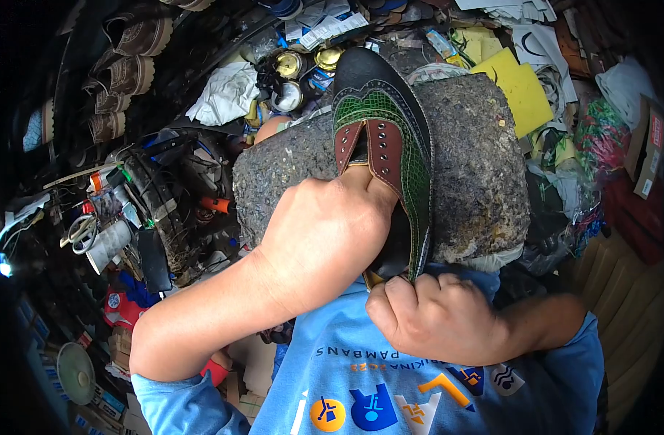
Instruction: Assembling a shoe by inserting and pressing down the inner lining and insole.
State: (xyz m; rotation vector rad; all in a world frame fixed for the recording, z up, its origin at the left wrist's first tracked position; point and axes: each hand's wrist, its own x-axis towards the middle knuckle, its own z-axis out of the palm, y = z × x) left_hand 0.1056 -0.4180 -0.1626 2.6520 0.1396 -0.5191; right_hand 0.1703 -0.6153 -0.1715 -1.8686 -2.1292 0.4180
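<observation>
1. Shoe (386, 148): black toe, dotted trim, green scale-pattern panels, maroon eyelet panel.
2. Block (477, 163): mottled grey-black.
3. Shirt (332, 377): light blue; orange, blue, white graphics.
4. Sheet (517, 90): plain yellow.
5. Crumpled wrap (227, 93): white.
6. Stacked shoes (131, 75): brown, paler sole edges.
7. Bundle (604, 134): green and pink, probably; blurry, pattern unclear.

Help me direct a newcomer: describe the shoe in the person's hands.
Find the big rough grey block at the centre. Over it is the shoe, left hand in its opening, right hand at its heel end. Black toe, green sides and reddish-brown eyelet panels set it apart from the brown shoes at upper left.
</observation>
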